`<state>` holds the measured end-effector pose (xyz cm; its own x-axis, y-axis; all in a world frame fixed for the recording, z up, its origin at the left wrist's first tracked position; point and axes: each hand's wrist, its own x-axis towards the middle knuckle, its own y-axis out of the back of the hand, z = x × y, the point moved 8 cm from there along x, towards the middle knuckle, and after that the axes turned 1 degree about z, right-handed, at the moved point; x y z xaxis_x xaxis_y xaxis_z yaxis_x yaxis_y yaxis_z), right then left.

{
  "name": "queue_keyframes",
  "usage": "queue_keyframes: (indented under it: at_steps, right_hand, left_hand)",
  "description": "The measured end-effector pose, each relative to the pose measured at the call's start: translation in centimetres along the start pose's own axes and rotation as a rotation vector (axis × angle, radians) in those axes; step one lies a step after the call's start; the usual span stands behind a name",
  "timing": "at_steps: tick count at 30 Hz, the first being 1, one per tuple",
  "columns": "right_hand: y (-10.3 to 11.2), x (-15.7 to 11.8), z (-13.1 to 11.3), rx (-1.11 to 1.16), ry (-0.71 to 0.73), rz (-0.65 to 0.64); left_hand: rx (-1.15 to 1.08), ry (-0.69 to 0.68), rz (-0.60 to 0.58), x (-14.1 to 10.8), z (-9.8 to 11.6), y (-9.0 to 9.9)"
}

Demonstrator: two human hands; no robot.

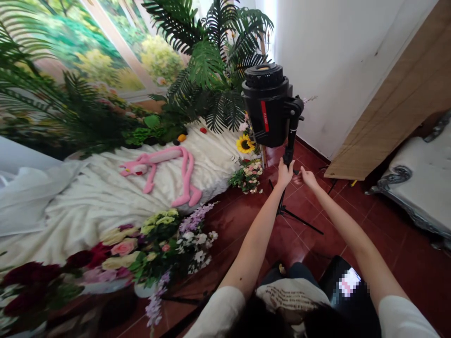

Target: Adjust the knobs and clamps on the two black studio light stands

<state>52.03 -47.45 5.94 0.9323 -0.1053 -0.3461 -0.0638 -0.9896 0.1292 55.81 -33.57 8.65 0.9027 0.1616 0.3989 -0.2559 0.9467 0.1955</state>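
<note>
A black studio light (254,119) with a red label strip sits on top of a light stand (291,134), in front of me to the right. My left hand (284,174) is wrapped around the stand's pole just below the light. Beside it, my right hand (306,178) has its fingers closed at a small dark knob (296,172) that juts from the pole. The fingertips partly hide the knob. Below my hands, the stand's thin black legs spread over the floor.
Left of the stand, a pink plush toy (169,155) lies on a white furry blanket (88,192). Artificial flowers (123,246) and palm leaves (207,63) surround it. A white sofa (423,164) and a brown panel (384,98) stand at right, on red floor tiles (225,225).
</note>
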Motion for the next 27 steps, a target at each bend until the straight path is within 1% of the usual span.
queue_keyframes:
  at_steps: [2,5,9,16,22,27]
  right_hand:
    - [-0.2,-0.6,0.1,0.149,-0.095,-0.030]
    - [-0.2,-1.4,-0.7,0.242,-0.143,-0.047]
    - [-0.1,-1.8,-1.3,0.248,-0.137,-0.063]
    - [-0.2,-1.5,-1.4,0.261,-0.113,-0.061]
    - [-0.2,-1.9,-1.7,0.263,-0.135,-0.045]
    - [-0.4,-2.2,-2.1,0.264,-0.122,-0.048]
  left_hand:
    - [0.002,-0.004,0.001,0.0,0.1,0.0]
    - [-0.002,0.004,0.002,0.0,0.3,0.2]
    - [-0.003,0.025,0.009,-0.1,0.4,0.2]
    - [-0.006,0.035,0.001,-0.1,0.0,0.0]
    - [0.003,0.059,0.001,0.0,-0.2,-0.1]
    - [0.024,0.022,-0.004,0.2,0.4,0.1]
